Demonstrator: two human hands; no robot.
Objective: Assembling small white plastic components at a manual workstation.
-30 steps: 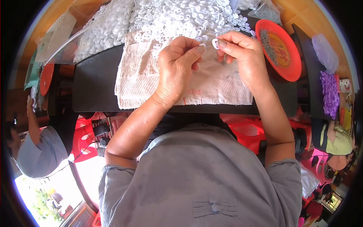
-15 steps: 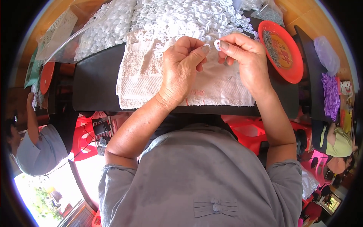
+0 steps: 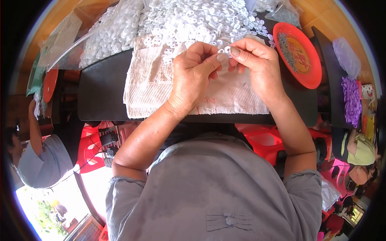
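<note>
Over a cream towel (image 3: 148, 94), my left hand (image 3: 191, 76) and my right hand (image 3: 261, 66) almost meet at the fingertips. Between thumb and fingers my right hand pinches a small white plastic piece with a hole (image 3: 227, 49). My left hand pinches too, with another bit of white (image 3: 220, 51) showing at its thumb tip; the fingers hide most of it. Just beyond the hands spreads a large heap of similar white pieces (image 3: 193, 20), some lying loose on the towel's far edge.
On the right sits a red oval plate (image 3: 317, 72) with small metal pins (image 3: 286, 52). A clear plastic bag (image 3: 106, 40) holds more white pieces at far left. The dark table's front edge (image 3: 100, 114) is near my body. Other people sit left (image 3: 44, 160) and right (image 3: 360, 150).
My right hand has moved slightly left, bringing its white piece close to my left fingertips. The gap between the hands has narrowed. My left hand has stayed nearly in place.
</note>
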